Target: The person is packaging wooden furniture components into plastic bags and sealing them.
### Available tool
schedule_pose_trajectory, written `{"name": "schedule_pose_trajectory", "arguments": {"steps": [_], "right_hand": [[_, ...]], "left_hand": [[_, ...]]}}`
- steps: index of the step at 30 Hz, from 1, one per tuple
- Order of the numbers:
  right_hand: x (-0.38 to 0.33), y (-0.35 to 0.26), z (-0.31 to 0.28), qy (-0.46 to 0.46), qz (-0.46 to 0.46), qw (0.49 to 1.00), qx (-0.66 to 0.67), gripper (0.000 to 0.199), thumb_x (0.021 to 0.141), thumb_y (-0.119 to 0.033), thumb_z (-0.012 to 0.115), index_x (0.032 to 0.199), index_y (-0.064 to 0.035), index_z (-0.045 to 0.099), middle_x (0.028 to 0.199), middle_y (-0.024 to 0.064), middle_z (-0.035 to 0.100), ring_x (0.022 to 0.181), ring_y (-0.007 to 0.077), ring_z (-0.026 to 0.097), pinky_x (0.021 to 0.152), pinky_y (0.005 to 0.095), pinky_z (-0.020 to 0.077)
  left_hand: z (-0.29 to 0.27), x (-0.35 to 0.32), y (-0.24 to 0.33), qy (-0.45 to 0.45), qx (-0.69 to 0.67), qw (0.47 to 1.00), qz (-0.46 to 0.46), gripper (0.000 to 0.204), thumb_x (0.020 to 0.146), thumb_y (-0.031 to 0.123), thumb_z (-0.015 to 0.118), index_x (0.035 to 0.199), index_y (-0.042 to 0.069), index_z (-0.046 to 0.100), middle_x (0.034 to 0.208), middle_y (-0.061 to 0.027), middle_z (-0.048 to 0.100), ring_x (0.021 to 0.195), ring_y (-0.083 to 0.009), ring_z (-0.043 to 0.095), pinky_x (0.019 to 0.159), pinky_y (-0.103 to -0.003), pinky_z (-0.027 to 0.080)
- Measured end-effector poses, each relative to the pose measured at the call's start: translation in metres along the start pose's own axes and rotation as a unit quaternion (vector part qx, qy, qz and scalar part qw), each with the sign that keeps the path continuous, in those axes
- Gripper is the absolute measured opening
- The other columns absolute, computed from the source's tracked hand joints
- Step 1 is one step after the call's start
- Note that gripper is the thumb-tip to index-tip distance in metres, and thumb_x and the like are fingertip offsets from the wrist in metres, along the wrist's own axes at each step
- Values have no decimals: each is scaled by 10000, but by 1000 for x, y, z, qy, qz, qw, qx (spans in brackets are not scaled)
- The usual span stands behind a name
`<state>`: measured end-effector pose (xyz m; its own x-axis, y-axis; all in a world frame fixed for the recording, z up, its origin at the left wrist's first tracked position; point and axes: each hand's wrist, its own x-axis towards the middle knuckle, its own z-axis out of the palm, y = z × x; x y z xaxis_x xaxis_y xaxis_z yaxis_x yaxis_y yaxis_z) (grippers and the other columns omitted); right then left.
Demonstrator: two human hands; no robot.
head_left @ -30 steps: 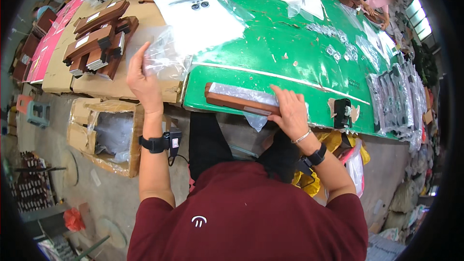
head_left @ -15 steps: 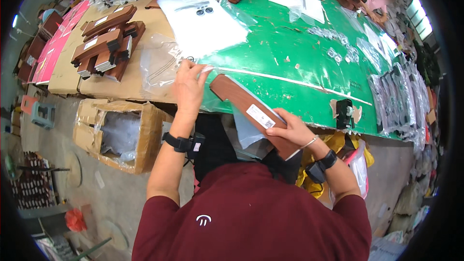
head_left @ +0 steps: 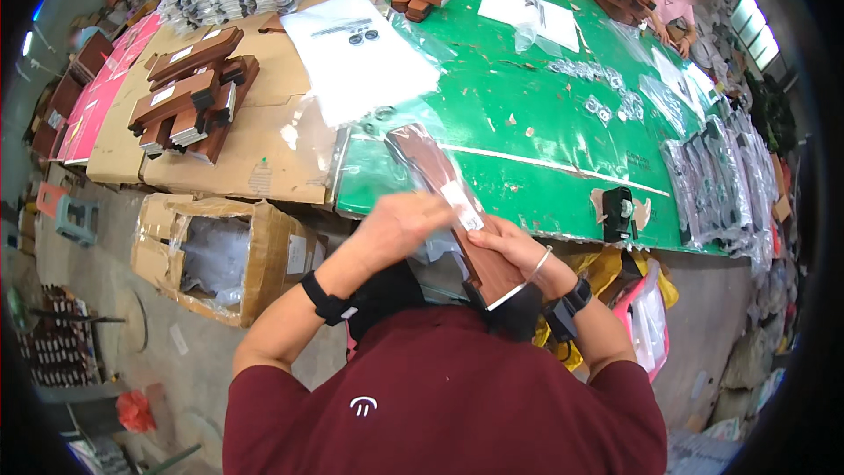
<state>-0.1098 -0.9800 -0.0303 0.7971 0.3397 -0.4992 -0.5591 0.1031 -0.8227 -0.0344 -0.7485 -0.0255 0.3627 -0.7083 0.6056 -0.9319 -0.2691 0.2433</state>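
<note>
A brown wood-grain slat bundle (head_left: 428, 158) with a white label slants across the table's near edge. My right hand (head_left: 514, 255) is closed round its near part, thumb on top beside the label. My left hand (head_left: 400, 227) is at the bundle's left side by the label, its fingers smeared by motion; whether they pinch anything cannot be made out. Clear plastic film (head_left: 352, 154) lies around and left of the bundle's far end, with small dark rings (head_left: 380, 114) showing in it. Further off, a white sheet stack (head_left: 365, 70) bears two black rings and thin rods.
Brown slat bundles (head_left: 198, 92) are piled on cardboard at the left. An open carton (head_left: 264, 251) with plastic inside stands below. A black tape dispenser (head_left: 618, 214) sits near the right front edge, with wrapped packs (head_left: 721, 180) beyond. Other people work across the table.
My left hand has come down and right, from the plastic film to the bundle's side. The bundle has swung steeper and nearer me. The film now lies closer about its far end.
</note>
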Motion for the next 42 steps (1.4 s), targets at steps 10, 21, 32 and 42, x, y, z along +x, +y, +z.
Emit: {"name": "schedule_pose_trajectory", "arguments": {"steps": [10, 21, 32, 42], "right_hand": [[36, 6, 12, 74, -136, 985, 79, 342, 962, -280, 666, 1193, -36, 605, 1066, 33, 645, 922, 119, 610, 784, 288, 522], [9, 17, 0, 131, -181, 972, 73, 463, 992, -282, 607, 1359, -25, 491, 1175, 69, 620, 1050, 153, 625, 867, 305, 540], [36, 53, -13, 107, -215, 969, 59, 478, 976, -264, 636, 1367, -36, 481, 1079, 103, 668, 908, 203, 682, 744, 342, 578], [28, 84, -41, 250, -403, 813, -338, 387, 902, -193, 696, 1229, -26, 576, 1019, 64, 666, 879, 134, 648, 757, 307, 552]], "left_hand": [[10, 30, 58, -44, 68, 993, -83, 362, 810, 106, 623, 1170, 88, 659, 798, -72, 602, 741, -229, 636, 619, -349, 522], [-13, -43, -29, 108, -438, 752, -481, 738, 924, 473, 664, 1458, 30, 414, 1285, -117, 606, 1085, -200, 609, 884, -369, 521], [41, 44, -48, 160, -613, 584, -508, 1121, 851, 375, 773, 1598, 168, -37, 1415, -189, 503, 1269, -299, 504, 998, -393, 436], [21, 22, 21, 42, -420, 804, -418, 1267, 786, 252, 820, 1567, 133, -171, 1189, -217, 656, 923, -262, 657, 868, -373, 515]]}}
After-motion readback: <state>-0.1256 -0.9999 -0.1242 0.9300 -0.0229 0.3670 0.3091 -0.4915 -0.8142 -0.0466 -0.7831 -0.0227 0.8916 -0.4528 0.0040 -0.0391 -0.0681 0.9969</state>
